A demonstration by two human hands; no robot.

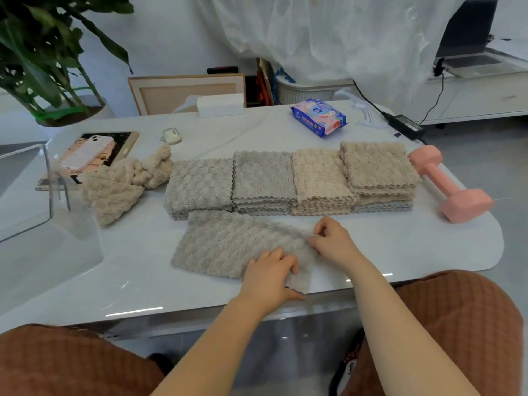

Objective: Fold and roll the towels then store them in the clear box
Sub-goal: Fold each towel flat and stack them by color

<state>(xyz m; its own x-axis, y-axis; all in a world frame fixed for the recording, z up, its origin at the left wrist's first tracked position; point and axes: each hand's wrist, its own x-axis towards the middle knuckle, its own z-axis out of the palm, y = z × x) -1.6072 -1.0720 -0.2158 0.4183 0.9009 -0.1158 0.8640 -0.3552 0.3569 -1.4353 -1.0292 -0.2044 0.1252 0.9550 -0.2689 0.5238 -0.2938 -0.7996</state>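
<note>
Grey towel (228, 247): lies flat on the bench (400, 252) in front of me, long axis running left to right, its right end under both my hands.
Right hand (333, 242): fingers pinched shut on the towel's far right corner.
Left hand (270, 271): curled, gripping the near right edge, just beside my right.
Coming move: I judge the fold or roll starts here and travels leftward along the length.
Stacks (291, 181): folded towels in a row just behind.
Clear box (25, 190): well apart at my left, nearer my left hand.
</note>
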